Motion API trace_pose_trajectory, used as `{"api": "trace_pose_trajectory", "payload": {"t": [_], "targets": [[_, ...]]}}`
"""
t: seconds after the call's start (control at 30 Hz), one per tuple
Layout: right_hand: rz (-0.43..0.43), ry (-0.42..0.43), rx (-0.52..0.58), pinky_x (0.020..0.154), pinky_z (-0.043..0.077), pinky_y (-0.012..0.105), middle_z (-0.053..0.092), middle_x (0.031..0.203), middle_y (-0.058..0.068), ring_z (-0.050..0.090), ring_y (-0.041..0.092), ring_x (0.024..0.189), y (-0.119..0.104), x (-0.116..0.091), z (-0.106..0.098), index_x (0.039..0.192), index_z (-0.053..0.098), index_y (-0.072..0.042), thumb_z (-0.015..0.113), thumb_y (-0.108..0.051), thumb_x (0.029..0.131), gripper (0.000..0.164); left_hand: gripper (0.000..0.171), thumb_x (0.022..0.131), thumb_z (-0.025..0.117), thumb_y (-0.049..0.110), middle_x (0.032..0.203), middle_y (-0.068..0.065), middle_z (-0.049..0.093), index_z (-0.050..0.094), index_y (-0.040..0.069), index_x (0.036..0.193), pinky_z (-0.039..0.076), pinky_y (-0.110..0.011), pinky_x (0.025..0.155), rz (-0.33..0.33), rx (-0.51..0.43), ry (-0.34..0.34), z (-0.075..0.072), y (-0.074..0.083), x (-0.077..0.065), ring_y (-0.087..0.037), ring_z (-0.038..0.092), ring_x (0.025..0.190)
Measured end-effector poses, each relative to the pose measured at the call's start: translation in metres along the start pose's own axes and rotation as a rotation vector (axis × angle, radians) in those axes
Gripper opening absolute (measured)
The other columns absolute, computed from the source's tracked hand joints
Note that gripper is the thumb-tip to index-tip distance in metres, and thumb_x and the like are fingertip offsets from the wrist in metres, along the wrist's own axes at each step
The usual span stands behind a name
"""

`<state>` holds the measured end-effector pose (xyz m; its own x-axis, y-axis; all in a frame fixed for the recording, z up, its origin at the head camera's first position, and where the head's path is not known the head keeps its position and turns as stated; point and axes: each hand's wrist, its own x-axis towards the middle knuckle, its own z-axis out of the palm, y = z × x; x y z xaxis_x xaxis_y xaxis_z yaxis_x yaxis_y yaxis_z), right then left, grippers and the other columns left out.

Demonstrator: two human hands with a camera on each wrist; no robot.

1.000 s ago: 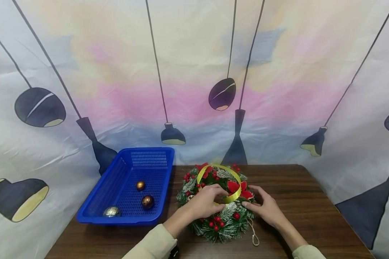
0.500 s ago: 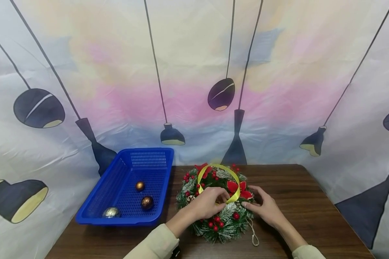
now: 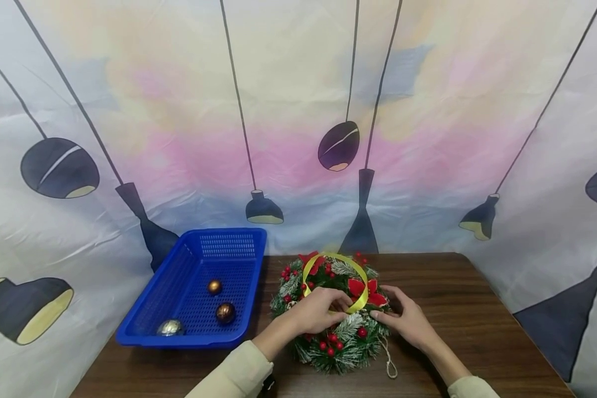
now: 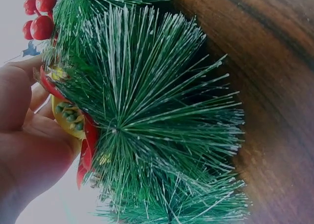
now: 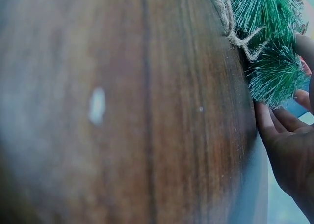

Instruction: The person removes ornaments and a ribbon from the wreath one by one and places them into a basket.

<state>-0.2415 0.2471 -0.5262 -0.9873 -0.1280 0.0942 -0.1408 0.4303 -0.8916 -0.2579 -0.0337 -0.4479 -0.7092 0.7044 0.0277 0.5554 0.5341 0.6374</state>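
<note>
A green Christmas wreath (image 3: 349,327) with frosted needles, red berries and red flowers lies on the table. A loop of yellow ribbon (image 3: 361,272) stands up over its middle. My left hand (image 3: 316,315) reaches across the wreath's near left part and pinches the ribbon's lower end; the fingertips are partly hidden. In the left wrist view, that hand (image 4: 34,135) is close behind a red flower (image 4: 88,144) and needles. At the wreath's right edge my right hand (image 3: 409,318) grips it, thumb on top and fingers around the outer side. A twine loop (image 3: 389,359) hangs from the wreath's near right side.
Left of the wreath stands a blue plastic basket (image 3: 252,298). Inside lie a silver ball (image 3: 171,328), a dark bronze ball (image 3: 225,313) and a smaller copper ball (image 3: 214,286). A printed cloth (image 3: 298,138) hangs behind the brown wooden table (image 3: 457,309).
My left hand has sunk very slightly at the ribbon's lower end, its fingers drawn closer together. The right hand and the wreath keep their places.
</note>
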Motion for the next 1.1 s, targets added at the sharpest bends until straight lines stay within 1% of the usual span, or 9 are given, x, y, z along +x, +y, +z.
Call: {"api": "trace_pose_trajectory", "payload": {"t": [0.23, 0.37, 0.47, 0.53, 0.6, 0.77, 0.83, 0.93, 1.1], "targets": [[0.006, 0.009, -0.006, 0.100, 0.057, 0.043, 0.055, 0.150, 0.019, 0.058, 0.040, 0.133, -0.001, 0.000, 0.000, 0.154, 0.051, -0.014, 0.083, -0.040, 0.094, 0.073, 0.017, 0.107, 0.067, 0.015, 0.105, 0.008, 0.072, 0.075, 0.012, 0.121, 0.056, -0.019, 0.085, 0.032, 0.064, 0.001, 0.003, -0.001, 0.003, 0.002, 0.066, 0.094], [0.012, 0.013, -0.011, 0.100, 0.057, 0.043, 0.055, 0.150, 0.018, 0.059, 0.039, 0.132, -0.001, 0.000, 0.000, 0.154, 0.051, -0.015, 0.084, -0.041, 0.093, 0.074, 0.016, 0.106, 0.069, 0.017, 0.106, 0.009, 0.073, 0.075, 0.014, 0.120, 0.056, -0.020, 0.085, 0.050, 0.097, 0.048, 0.001, -0.002, 0.002, 0.002, 0.066, 0.095], [0.009, 0.014, -0.009, 0.099, 0.058, 0.040, 0.056, 0.150, 0.018, 0.060, 0.038, 0.131, 0.000, 0.000, 0.000, 0.154, 0.051, -0.014, 0.084, -0.041, 0.093, 0.074, 0.015, 0.105, 0.070, 0.017, 0.105, 0.009, 0.072, 0.075, 0.014, 0.119, 0.056, -0.021, 0.085, 0.056, 0.101, 0.101, -0.005, -0.002, 0.001, 0.002, 0.065, 0.094], [0.008, 0.013, -0.007, 0.098, 0.058, 0.040, 0.056, 0.150, 0.019, 0.060, 0.037, 0.131, 0.000, 0.000, 0.000, 0.154, 0.051, -0.014, 0.084, -0.041, 0.093, 0.075, 0.013, 0.105, 0.070, 0.017, 0.105, 0.009, 0.072, 0.075, 0.015, 0.117, 0.056, -0.021, 0.085, 0.062, 0.105, 0.124, -0.013, 0.000, -0.001, 0.002, 0.065, 0.093], [0.007, 0.010, -0.004, 0.099, 0.058, 0.040, 0.056, 0.150, 0.019, 0.060, 0.038, 0.132, 0.000, 0.000, 0.000, 0.154, 0.051, -0.014, 0.084, -0.041, 0.093, 0.075, 0.012, 0.105, 0.071, 0.016, 0.105, 0.009, 0.071, 0.074, 0.015, 0.115, 0.056, -0.021, 0.085, 0.066, 0.117, 0.126, -0.022, 0.002, -0.003, 0.001, 0.065, 0.093], [0.008, 0.005, 0.002, 0.101, 0.057, 0.042, 0.055, 0.151, 0.019, 0.058, 0.039, 0.134, -0.002, 0.001, 0.001, 0.154, 0.051, -0.015, 0.084, -0.042, 0.093, 0.075, 0.008, 0.105, 0.070, 0.016, 0.106, 0.006, 0.071, 0.074, 0.015, 0.112, 0.057, -0.023, 0.086, 0.074, 0.199, 0.071, -0.049, 0.007, -0.010, -0.003, 0.066, 0.096], [0.005, 0.004, 0.006, 0.101, 0.057, 0.042, 0.055, 0.151, 0.019, 0.057, 0.040, 0.135, -0.002, 0.001, 0.001, 0.154, 0.050, -0.015, 0.084, -0.041, 0.093, 0.075, 0.008, 0.105, 0.069, 0.015, 0.106, 0.004, 0.071, 0.074, 0.014, 0.111, 0.057, -0.024, 0.087, 0.084, 0.230, 0.066, -0.061, 0.007, -0.013, -0.006, 0.067, 0.097], [0.003, 0.001, 0.009, 0.102, 0.057, 0.042, 0.054, 0.152, 0.020, 0.056, 0.041, 0.136, -0.002, 0.000, 0.000, 0.155, 0.050, -0.015, 0.083, -0.040, 0.094, 0.074, 0.009, 0.105, 0.069, 0.014, 0.107, 0.002, 0.072, 0.074, 0.012, 0.112, 0.058, -0.027, 0.088, 0.096, 0.244, 0.109, -0.078, 0.005, -0.018, -0.010, 0.068, 0.099], [0.005, 0.001, -0.006, 0.101, 0.057, 0.045, 0.053, 0.153, 0.020, 0.056, 0.042, 0.136, -0.002, -0.001, 0.000, 0.155, 0.050, -0.015, 0.083, -0.042, 0.094, 0.074, 0.012, 0.105, 0.069, 0.015, 0.108, 0.000, 0.073, 0.074, 0.010, 0.115, 0.060, -0.034, 0.089, 0.086, 0.198, 0.219, -0.103, -0.004, -0.032, -0.015, 0.070, 0.100]]}}
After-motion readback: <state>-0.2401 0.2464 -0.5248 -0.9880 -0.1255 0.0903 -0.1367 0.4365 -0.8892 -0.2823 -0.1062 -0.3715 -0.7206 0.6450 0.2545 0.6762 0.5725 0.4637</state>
